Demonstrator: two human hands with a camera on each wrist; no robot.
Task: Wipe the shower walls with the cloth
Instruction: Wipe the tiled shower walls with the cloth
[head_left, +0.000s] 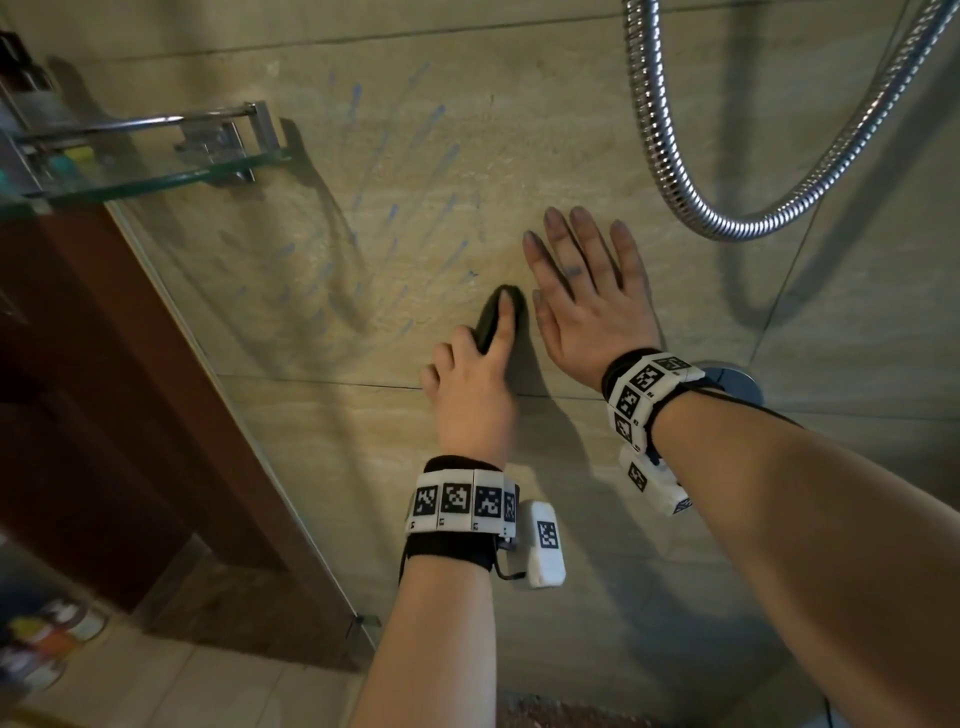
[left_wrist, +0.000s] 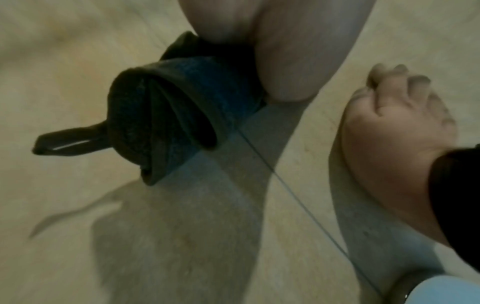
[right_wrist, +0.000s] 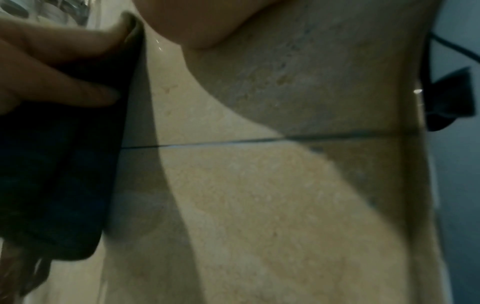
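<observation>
A dark folded cloth lies against the beige tiled shower wall, just below several faint blue streaks. My left hand grips the cloth, its index finger stretched over the top and pressing it to the tile. The left wrist view shows the cloth bunched in folds under my palm, a small loop sticking out at its side. My right hand rests flat on the wall just right of the cloth, fingers spread and holding nothing. In the right wrist view, fingers of my left hand curl over the cloth.
A chrome shower hose loops down at the upper right. A glass shelf with bottles juts from the wall at the upper left. A glass panel edge and brown wood bound the left side. A chrome fitting sits behind my right wrist.
</observation>
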